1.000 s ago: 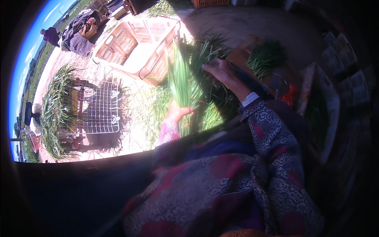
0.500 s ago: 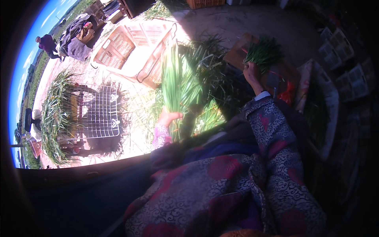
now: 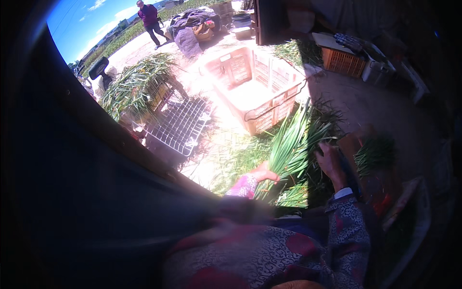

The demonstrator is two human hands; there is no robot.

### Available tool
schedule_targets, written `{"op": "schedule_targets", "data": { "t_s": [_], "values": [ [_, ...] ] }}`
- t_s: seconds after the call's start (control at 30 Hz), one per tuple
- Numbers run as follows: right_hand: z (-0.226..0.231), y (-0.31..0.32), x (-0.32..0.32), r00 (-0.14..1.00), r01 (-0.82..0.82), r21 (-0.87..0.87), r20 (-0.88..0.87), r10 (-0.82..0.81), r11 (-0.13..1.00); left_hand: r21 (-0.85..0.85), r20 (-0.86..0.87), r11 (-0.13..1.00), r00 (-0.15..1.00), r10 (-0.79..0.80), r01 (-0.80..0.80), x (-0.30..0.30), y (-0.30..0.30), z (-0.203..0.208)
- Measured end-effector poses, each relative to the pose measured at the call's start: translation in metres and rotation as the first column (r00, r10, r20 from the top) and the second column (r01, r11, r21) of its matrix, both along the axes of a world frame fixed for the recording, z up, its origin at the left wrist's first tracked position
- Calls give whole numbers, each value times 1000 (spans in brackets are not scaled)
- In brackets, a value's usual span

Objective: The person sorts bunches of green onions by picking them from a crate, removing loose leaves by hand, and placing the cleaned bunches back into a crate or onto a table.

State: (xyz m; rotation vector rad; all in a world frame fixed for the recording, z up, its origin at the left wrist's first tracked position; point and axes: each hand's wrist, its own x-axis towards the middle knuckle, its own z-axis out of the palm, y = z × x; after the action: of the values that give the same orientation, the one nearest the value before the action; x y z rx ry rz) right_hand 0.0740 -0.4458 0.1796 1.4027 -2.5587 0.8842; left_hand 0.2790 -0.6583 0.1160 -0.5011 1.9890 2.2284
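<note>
My left hand (image 3: 264, 172), in sunlight, is closed round the lower part of a bunch of long green stalks (image 3: 289, 144). Their tips fan up toward the crate. To its right, at the shadow's edge, my right hand (image 3: 331, 164) reaches forward with bent fingers slightly apart. No held thing shows in it. The right fingertips are close to a heap of loose green stalks (image 3: 320, 129). A separate dark green bunch (image 3: 374, 155) lies in shade on a brown board (image 3: 350, 142), right of my right hand and apart from it.
A large pale slatted plastic crate (image 3: 269, 118) stands just ahead. Left of it, a white wire rack (image 3: 179, 126) adjoins a stack of leafy stalks (image 3: 139, 84). An orange crate (image 3: 342, 62) sits at the back right. A person (image 3: 149, 21) stands far off at upper left.
The view has turned left, so the scene sits further right. My right hand has let go of the dark green bunch and moved toward the heap; my left hand still holds its stalks.
</note>
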Motion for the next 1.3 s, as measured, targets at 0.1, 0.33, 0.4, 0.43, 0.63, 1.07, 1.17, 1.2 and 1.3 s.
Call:
{"op": "schedule_targets", "data": {
  "t_s": [0.1, 0.33, 0.4, 0.43, 0.63, 1.07, 1.17, 1.2, 1.3],
  "values": [
    [-22, -6, 5, 996, -56, -104, -80, 47, 993, 115, 13, 992, 999, 52, -53, 15, -7, -20],
    [-166, 118, -104, 905, 423, 382, -217, -365, 822, 87, -128, 995, 990, 65, -54, -5, -19, -29],
    [-143, 110, -76, 930, 259, 640, 37, -365, 723, 1, -111, 992, 986, 124, -124, 10, -28, -19],
    [-118, 93, -61, 934, 175, 595, 151, -323, 785, -31, -80, 990, 988, 135, -138, 12, -29, -9],
    [-54, -11, 30, -12, 117, -226, 973, 229, 967, -512, 18, 853, 992, 125, -98, -19, 25, 80],
    [-157, -18, -9, 552, 159, -653, 681, 482, 741, -867, -146, 475, 988, 44, -149, -24, 126, 61],
    [-120, -16, 1, 225, 442, -548, 834, 503, 711, -529, -199, 826, 975, 101, -193, -25, 94, 51],
    [-113, -13, 3, 212, 424, -550, 833, 511, 720, -387, -213, 895, 966, 145, -220, -28, 82, 47],
    [-91, -9, 19, 237, 303, -570, 821, 519, 764, 168, -231, 983, 967, 109, -70, -46, 35, -9]
  ]
}}
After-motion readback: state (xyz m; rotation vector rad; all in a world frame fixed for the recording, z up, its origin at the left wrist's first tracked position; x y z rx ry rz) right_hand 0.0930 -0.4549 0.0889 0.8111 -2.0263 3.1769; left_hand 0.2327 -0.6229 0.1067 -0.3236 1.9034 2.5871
